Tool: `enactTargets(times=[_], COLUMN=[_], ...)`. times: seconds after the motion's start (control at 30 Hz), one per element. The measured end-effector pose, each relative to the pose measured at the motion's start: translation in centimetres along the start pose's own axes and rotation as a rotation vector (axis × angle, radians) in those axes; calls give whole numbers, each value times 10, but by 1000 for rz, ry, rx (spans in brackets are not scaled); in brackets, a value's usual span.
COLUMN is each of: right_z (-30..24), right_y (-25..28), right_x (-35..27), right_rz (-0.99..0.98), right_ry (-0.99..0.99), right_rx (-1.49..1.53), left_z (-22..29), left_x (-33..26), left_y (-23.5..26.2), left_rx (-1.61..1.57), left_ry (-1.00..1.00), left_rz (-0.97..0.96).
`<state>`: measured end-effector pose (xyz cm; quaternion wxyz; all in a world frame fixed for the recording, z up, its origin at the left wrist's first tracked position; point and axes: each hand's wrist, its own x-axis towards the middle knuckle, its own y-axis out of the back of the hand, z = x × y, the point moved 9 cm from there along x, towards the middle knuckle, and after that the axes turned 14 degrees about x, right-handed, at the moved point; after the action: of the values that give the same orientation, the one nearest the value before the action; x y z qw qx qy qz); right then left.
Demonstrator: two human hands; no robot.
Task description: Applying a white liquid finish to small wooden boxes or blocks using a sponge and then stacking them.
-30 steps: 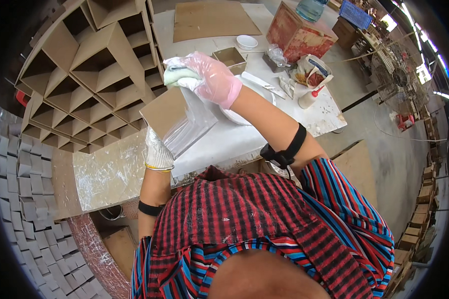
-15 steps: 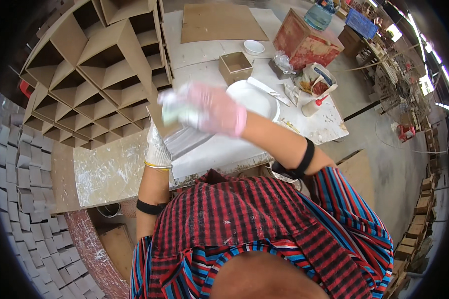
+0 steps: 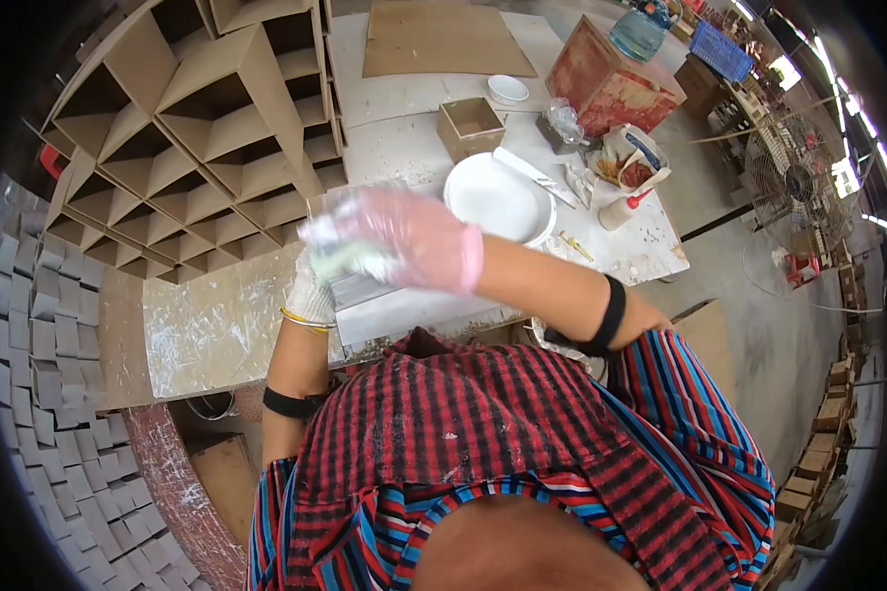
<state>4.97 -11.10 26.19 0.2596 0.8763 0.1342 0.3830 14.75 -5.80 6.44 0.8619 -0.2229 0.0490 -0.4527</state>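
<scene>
My right hand [image 3: 409, 241], in a pink glove under clear film, reaches left across the table. Its fingers are closed around a pale green and white cloth [image 3: 350, 258], slightly blurred. Close behind it is my left hand [image 3: 310, 295], in a white knit glove with a yellow cuff edge; its fingers and anything in them are hidden by the right hand and cloth. A shiny grey strip of surface shows beneath the cloth. To the right of my right hand stands a round white tub [image 3: 500, 202] with a flat white scraper-like blade [image 3: 532, 175] across its rim.
Stacked brown open box frames [image 3: 217, 148] rise at the left. Beyond the tub stand a small open box [image 3: 470, 128], a white bowl [image 3: 509, 91] and a cardboard sheet [image 3: 443, 39]. A red-capped bottle [image 3: 623, 210] is near the right edge; a red crate [image 3: 611, 79] carries a water jug.
My right hand and the cloth have moved slightly left and down, now covering my left hand's fingers. The brown panel that showed beside the left hand is out of sight.
</scene>
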Motion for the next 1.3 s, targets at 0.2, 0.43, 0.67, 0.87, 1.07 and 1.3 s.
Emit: enactTargets(times=[0.2,0.43,0.67,0.87,1.07,1.3], right_z=[29,7,-1,19,49,41], right_y=[44,-15,-18,-7,39,30], right_x=[22,13,16,10,16,8], right_rz=[175,-31,-109,33,129,94], right_ry=[-54,66,121,114,-150,-43], right_rx=[-48,-34,-8,-76,-92,-47], left_z=[4,-26,1,13,31,48], left_x=[-3,-23,-24,-20,-26,-21], left_y=[-26,66,-3,-4,-34,-52], left_rx=[-161,528,40,-17,-293,-308], left_ry=[271,-96,214,199,225,136], left_rz=[449,389,337,435,528,202])
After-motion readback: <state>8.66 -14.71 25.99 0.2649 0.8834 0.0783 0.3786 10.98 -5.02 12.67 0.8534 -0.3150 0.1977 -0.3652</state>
